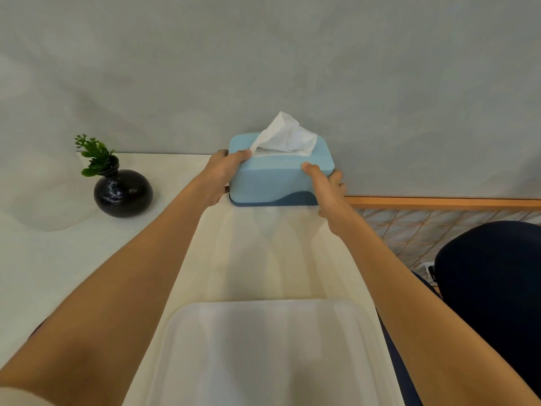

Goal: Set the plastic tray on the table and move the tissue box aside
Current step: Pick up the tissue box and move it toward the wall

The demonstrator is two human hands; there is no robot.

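head view: both hands (222,177) (328,191) clasp tissue box (275,177) ends.

Two bare forearms, hands (218,178) without rings or watch, pale sleeve edge (17,397) at left.

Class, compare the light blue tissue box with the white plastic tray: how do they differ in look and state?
The light blue plastic tissue box is tall and opaque; the white translucent plastic tray is flat and shallow. The left hand and right hand grip the box; the tray lies untouched. Both rest on the cream table.
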